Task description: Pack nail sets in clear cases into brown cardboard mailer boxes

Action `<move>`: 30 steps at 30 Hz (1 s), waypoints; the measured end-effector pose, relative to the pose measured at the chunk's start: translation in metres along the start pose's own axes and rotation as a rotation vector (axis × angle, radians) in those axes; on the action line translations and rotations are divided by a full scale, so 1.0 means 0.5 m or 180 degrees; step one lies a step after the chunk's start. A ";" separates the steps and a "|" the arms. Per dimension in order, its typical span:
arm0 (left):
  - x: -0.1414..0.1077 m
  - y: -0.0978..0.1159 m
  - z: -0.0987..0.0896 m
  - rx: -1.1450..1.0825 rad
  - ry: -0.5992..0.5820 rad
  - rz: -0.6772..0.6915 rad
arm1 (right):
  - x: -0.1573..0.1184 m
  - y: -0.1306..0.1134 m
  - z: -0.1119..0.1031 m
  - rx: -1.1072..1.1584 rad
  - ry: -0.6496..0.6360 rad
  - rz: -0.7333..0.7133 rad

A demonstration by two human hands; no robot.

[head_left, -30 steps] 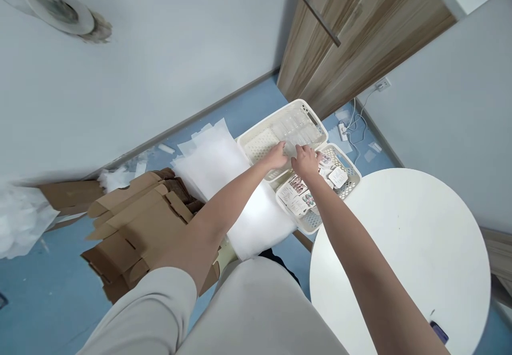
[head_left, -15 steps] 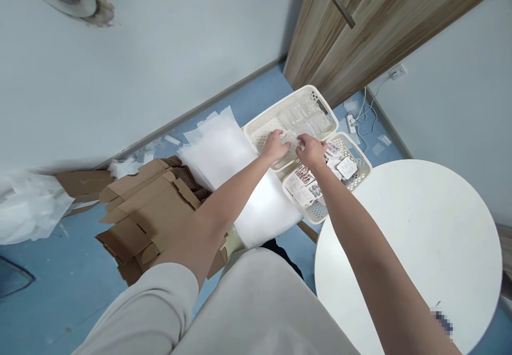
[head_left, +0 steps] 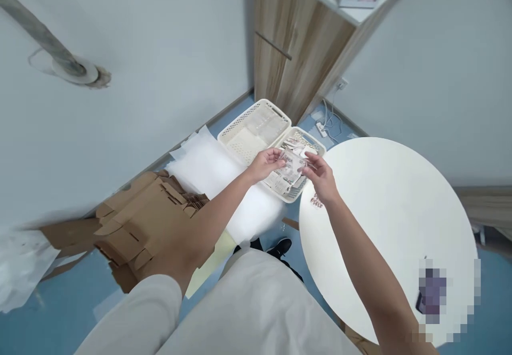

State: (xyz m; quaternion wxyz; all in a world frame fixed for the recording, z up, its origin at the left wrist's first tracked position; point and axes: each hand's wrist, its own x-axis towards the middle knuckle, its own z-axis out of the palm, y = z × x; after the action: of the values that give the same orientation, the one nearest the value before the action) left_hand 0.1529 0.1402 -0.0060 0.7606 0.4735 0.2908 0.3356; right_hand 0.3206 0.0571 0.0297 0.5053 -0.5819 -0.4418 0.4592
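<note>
Between my two hands is a small clear plastic box [head_left: 293,166], held above the nearer basket. My left hand [head_left: 264,166] pinches its left side with thumb and fingers. On the other side, my right hand [head_left: 320,174] grips the box's right edge. Beneath them, the white perforated basket [head_left: 291,197] contains printed cards [head_left: 276,182], partly hidden by my hands and the box. Beyond it, another white basket [head_left: 236,155] holds several clear plastic boxes [head_left: 267,121] at its far end.
A round white table [head_left: 384,200] stands at right, with small reddish-brown pieces [head_left: 317,200] near its left edge and a blurred-out object [head_left: 432,292] on top. White foam sheets [head_left: 212,168] and flattened cardboard boxes [head_left: 148,221] lie left. A power strip [head_left: 321,129] is by the cabinet [head_left: 292,40].
My hands have lifted a clear box out of the far basket and brought it toward me, over the card basket. Reddish-brown pieces now show on the table. The camera view has tilted up.
</note>
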 end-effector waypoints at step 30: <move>-0.326 -0.274 0.654 0.0939 -0.1201 -0.1359 | -0.734 0.117 -0.396 0.1039 0.1879 0.0449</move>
State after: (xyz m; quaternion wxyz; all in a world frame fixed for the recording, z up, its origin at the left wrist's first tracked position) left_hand 0.3351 -0.2044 0.0137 0.7775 0.5609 0.2829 0.0288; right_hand 0.4487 -0.3440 0.0175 0.6648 -0.6303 -0.1559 0.3695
